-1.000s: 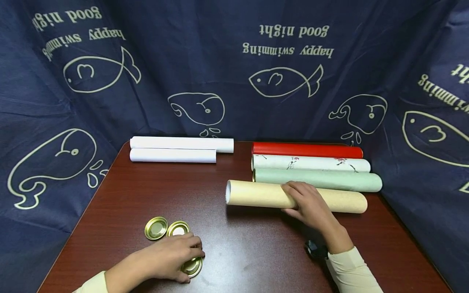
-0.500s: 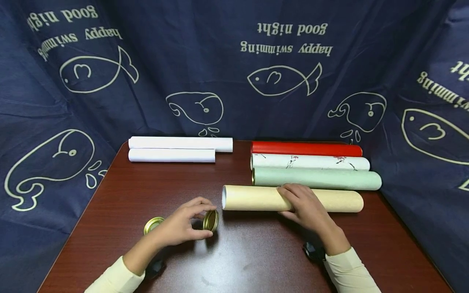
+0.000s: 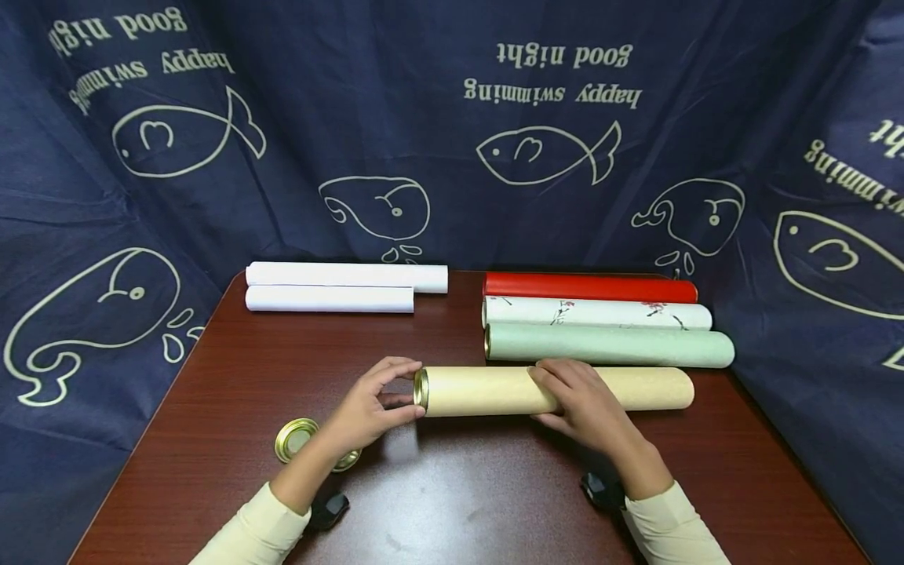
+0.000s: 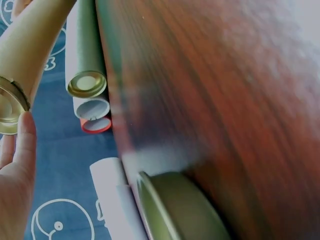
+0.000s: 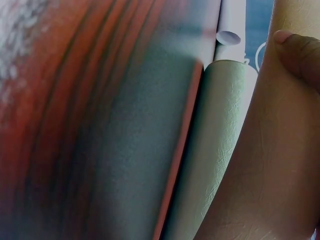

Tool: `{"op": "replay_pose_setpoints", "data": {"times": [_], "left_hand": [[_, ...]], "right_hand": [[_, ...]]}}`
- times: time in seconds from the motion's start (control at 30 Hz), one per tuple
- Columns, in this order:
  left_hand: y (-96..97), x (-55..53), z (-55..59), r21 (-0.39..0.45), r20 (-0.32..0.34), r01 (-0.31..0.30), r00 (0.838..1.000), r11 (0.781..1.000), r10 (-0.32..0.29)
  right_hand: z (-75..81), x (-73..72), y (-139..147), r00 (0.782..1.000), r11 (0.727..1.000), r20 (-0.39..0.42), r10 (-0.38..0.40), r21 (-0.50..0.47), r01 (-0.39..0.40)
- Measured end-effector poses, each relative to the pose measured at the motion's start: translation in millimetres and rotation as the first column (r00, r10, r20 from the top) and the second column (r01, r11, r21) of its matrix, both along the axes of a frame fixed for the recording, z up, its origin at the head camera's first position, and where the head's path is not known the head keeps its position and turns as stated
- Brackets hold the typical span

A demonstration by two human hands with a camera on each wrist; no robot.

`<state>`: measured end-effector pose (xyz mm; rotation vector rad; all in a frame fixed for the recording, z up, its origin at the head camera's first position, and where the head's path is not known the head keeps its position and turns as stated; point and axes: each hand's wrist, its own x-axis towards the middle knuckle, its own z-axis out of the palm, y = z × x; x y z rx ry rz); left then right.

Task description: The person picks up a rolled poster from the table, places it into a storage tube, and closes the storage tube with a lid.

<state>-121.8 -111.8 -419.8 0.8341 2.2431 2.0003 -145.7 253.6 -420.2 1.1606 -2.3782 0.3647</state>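
My left hand (image 3: 363,410) pinches a gold metal lid (image 3: 421,391) between thumb and fingers, at the left end of a cream cardboard tube (image 3: 480,391). In the left wrist view the lid (image 4: 9,107) sits in the tube's mouth, its rim showing round the edge; how deep it is seated I cannot tell. Around the tube's middle, my right hand (image 3: 585,406) grips it from above, the thumb on the near side. Two more gold lids lie by my left forearm, one lid (image 3: 293,439) in plain sight and the other lid (image 3: 348,461) partly hidden.
Behind the cream tube lie a pale green tube (image 3: 607,346), a white floral tube (image 3: 600,312) and a red tube (image 3: 586,286). Two white paper rolls (image 3: 328,299) lie at the back left. A dark blue curtain (image 3: 452,157) surrounds the brown table (image 3: 452,502).
My left hand has picked up a lid from the table and brought it right and away to the tube's left end. My right hand has shifted the tube slightly left and nearer.
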Motion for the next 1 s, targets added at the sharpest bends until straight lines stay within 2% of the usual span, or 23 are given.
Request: {"op": "replay_pose_setpoints", "data": {"times": [0.17,0.37,0.47,0.57,0.63,0.7,1.0], "left_hand": [[2.4,1.8,1.9,0.009,0.014,0.001,1.000,1.000,-0.001],[4.1,2.9,2.1,0.044,0.023,0.007,1.000,0.999,-0.008],[4.6,2.5,2.1,0.033,0.046,-0.003,0.999,0.999,0.002],[3.4,0.3,2.3,-0.060,0.026,-0.037,0.999,0.997,0.039],[0.0,-1.8,2.9,-0.139,-0.005,-0.064,0.998,0.988,0.063],[-6.5,-4.1,4.3,-0.213,-0.044,-0.098,0.995,0.972,0.090],[-55.8,-17.9,13.5,-0.387,-0.162,-0.182,0.978,0.904,0.128]], "right_hand": [[0.4,1.3,-2.0,1.000,1.000,-0.005,0.004,0.006,-0.004],[3.6,0.5,-3.9,0.998,1.000,-0.057,0.007,0.029,-0.006],[5.4,-1.5,-4.2,0.998,0.999,-0.068,0.009,0.044,-0.006],[4.6,-4.3,-1.9,0.998,0.998,-0.054,0.007,0.061,-0.004],[2.4,-6.2,2.2,0.999,0.997,-0.040,-0.001,0.074,0.004],[-0.4,-8.2,8.7,0.999,0.996,-0.029,-0.018,0.088,0.021],[-9.9,-20.8,51.3,0.993,0.984,0.010,-0.120,0.132,0.118]]}}
